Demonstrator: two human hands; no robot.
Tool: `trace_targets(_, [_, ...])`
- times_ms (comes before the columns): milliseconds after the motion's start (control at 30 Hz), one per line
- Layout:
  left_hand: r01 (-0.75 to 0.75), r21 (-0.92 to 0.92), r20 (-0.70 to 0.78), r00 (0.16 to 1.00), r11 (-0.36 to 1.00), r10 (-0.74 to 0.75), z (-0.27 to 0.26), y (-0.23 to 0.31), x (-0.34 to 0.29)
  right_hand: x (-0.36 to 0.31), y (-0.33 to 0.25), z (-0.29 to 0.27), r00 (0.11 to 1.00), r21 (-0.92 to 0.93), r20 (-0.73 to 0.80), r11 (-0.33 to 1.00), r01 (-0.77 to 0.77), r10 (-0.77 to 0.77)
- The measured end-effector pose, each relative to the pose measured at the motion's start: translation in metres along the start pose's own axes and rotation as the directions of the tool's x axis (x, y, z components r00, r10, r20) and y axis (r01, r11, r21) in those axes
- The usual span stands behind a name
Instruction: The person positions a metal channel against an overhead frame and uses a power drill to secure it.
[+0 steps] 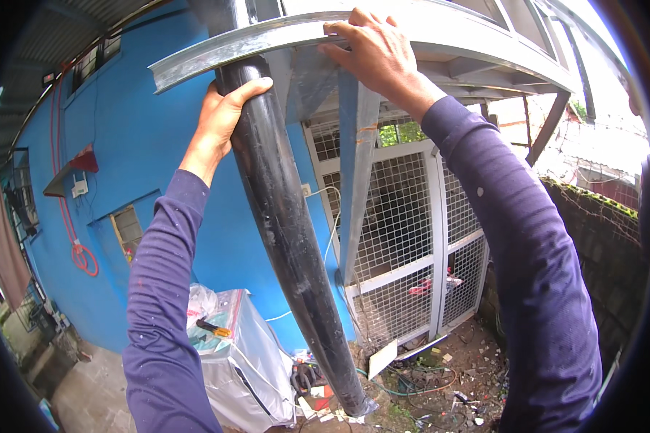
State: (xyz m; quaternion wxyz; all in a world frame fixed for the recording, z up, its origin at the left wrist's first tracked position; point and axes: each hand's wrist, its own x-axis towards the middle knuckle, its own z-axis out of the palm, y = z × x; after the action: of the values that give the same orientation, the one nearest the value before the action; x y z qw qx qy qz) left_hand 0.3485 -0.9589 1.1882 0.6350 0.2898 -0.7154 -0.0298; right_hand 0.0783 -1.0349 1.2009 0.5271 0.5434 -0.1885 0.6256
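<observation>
A black round post [285,216] rises from the ground, leaning a little toward the left at its top. Near its upper end my left hand [220,123] is wrapped around it, thumb across the front. Just above that hand a silvery metal channel [267,36] lies crosswise in front of the post. My right hand [386,58] grips the channel toward its right part, fingers over the upper edge and thumb underneath. Behind my right hand stands a grey steel upright [357,166]. Whether the channel is fastened to the post cannot be seen.
A blue wall [130,144] runs along the left. Beyond the post stands a white-framed mesh gate [433,238]. Low down, a plastic-covered box [249,375] carries an orange-and-black tool [214,329]. Debris and a green hose [412,392] litter the ground. A dark block wall [592,245] bounds the right.
</observation>
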Motion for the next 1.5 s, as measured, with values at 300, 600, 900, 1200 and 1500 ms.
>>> trace_targets(300, [0.019,-0.003,0.008,1.0,1.0,-0.019,-0.003,-0.001,0.002,0.0,0.004,-0.002,1.0,-0.024,0.012,0.999,0.028,-0.028])
trace_targets(600, [0.008,0.004,-0.007,1.0,1.0,-0.008,-0.002,0.001,0.0,0.0,0.006,-0.001,0.999,-0.009,0.039,1.0,0.024,-0.024])
trace_targets(900, [0.018,0.001,-0.006,1.0,1.0,-0.018,-0.004,0.004,-0.002,0.013,-0.003,-0.027,0.979,0.191,0.197,0.978,-0.081,0.042])
trace_targets(1200, [0.025,0.002,0.018,1.0,1.0,-0.025,-0.002,0.002,0.001,0.043,0.007,-0.053,0.852,0.212,0.522,0.963,-0.165,0.031])
trace_targets(1500, [0.044,0.019,0.02,0.999,0.999,-0.044,-0.008,-0.002,0.003,0.064,0.017,-0.07,0.819,0.035,0.551,0.984,0.173,-0.164])
